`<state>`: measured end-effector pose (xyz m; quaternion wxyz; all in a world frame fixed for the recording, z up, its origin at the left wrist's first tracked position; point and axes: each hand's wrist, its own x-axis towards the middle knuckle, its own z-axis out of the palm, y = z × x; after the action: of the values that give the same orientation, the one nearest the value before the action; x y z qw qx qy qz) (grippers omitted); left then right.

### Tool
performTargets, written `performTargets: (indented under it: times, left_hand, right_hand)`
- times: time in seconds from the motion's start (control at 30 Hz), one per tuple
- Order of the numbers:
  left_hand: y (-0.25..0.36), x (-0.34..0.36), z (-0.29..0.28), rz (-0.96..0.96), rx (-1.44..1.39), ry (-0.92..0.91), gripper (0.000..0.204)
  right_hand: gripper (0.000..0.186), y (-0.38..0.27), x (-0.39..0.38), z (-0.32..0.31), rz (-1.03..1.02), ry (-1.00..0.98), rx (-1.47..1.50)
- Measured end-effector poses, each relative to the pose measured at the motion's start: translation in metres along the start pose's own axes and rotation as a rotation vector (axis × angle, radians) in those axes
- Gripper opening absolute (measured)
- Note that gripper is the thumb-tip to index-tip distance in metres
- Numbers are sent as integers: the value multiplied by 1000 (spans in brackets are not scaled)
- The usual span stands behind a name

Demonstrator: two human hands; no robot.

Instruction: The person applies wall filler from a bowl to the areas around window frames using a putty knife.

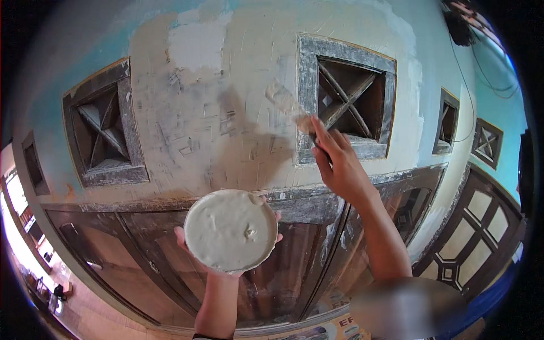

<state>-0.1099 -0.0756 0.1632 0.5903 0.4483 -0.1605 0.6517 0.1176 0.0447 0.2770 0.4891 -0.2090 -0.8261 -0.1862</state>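
A round tub of off-white putty [231,231] rests on my left hand [182,239], whose fingers curl up around its sides from below. The putty fills it almost to the rim, with a small dent on its right side. Higher up, my right hand [343,164] grips a putty knife [304,122]. Its blade lies at the wall just left of a wooden vent frame [307,85] with a crossed lattice. A fresh smear of putty [277,93] shows on the wall by the blade. My fingers hide most of the knife's handle.
A second lattice vent [102,127] sits to the left in the patched wall [198,130]. Below runs a wooden ledge with glazed brown panels [266,266]. A panelled door [473,226] and hanging cables [467,90] are at right. A blurred patch covers the lower right.
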Motion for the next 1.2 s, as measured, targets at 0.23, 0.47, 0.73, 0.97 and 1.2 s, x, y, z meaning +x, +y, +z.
performTargets:
  times: [0.23, 0.47, 0.73, 0.97, 1.2]
  left_hand:
    - [29, -28, -4, 8, 23, -15, 116]
    - [50, -53, -11, 10, -1, 0, 118]
    - [60, -59, -17, 1, 33, 7, 118]
    - [63, -66, -26, 3, 9, 19, 116]
    - [61, -66, -26, 29, -15, 80, 116]
  right_hand:
    - [62, 15, 51, 20, 121, 210, -5]
    - [68, 11, 4, 51, 112, 108, -389]
    - [64, 7, 47, 20, 110, 203, -79]
    - [69, -3, -1, 47, 190, 8, -97]
    - [67, -14, 34, 20, 172, 155, -60]
